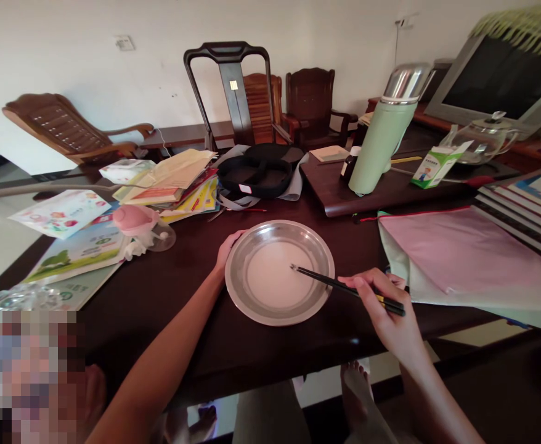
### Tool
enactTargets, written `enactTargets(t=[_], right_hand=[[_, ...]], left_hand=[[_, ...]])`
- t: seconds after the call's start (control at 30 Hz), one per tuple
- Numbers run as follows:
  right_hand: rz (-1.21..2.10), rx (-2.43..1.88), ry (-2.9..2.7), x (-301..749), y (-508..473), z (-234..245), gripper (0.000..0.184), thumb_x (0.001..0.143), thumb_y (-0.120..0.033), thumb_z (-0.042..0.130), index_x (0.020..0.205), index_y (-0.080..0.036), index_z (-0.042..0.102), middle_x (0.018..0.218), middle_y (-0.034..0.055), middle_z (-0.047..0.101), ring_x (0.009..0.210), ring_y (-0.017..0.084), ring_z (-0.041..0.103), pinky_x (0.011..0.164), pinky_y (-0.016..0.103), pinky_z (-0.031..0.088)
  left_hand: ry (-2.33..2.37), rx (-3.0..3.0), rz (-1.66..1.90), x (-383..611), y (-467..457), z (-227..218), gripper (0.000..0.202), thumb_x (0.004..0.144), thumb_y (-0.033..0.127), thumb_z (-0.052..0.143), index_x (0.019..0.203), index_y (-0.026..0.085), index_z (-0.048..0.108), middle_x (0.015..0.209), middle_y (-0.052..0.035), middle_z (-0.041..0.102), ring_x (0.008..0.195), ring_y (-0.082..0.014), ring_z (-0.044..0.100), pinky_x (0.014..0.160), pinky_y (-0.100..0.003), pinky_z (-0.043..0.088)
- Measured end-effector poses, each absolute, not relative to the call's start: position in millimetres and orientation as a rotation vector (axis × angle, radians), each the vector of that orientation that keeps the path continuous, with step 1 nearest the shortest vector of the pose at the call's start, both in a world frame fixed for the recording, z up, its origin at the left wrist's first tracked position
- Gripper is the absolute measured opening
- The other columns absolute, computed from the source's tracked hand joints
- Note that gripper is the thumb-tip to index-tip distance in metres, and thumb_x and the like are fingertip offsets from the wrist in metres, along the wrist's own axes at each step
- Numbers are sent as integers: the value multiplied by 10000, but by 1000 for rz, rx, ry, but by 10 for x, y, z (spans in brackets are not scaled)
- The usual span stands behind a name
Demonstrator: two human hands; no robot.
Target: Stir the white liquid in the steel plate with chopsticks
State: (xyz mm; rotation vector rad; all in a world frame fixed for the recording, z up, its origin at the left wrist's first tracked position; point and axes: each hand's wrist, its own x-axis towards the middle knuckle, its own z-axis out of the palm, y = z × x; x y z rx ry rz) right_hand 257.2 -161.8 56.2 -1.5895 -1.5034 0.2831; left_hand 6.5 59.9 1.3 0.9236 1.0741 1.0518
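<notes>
A round metal basin sits on the dark table in front of me, with a pale, whitish content in its bottom. Its left rim is gripped by my left hand, whose fingers are partly hidden behind the side. Black chopsticks are held in my right hand, to the right of the basin. They slant over the right rim, and their tips are at the pale surface near the middle; a small dark-and-light bit shows at the tips, too small to name.
A pink-capped baby bottle, papers and packets lie left. Behind the basin is a black case. Right stand a green thermos, a small box, a glass teapot and a pink zip folder. A blurred person is lower left.
</notes>
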Motion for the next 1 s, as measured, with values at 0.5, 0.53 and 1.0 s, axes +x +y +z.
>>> enactTargets(t=[0.5,0.53,1.0], right_hand=[[378,-1530,-1682,2265,-1437,430,196,979,-303,471,866,-253,623,1012,-7,754,840,174,641,801,388,300],[344,-1546,-1684,2281,-1428,428,191,978,-303,474,869,-253,622,1015,-6,752,847,176,642,804,389,296],[456,-1540,-1533,2528,-1686,619,255,973,-305,467,809,-263,658,832,-31,723,794,174,638,789,362,326]], left_hand=[[1083,938,1051,50,608,-1,255,659,400,656,799,207,748,914,-27,749,995,-266,634,902,-335,475],[1089,948,1058,53,603,3,256,660,399,654,800,208,749,913,-28,749,996,-268,632,905,-337,474],[1079,917,1020,82,561,68,227,696,370,594,768,220,749,832,-12,744,947,-260,650,904,-341,476]])
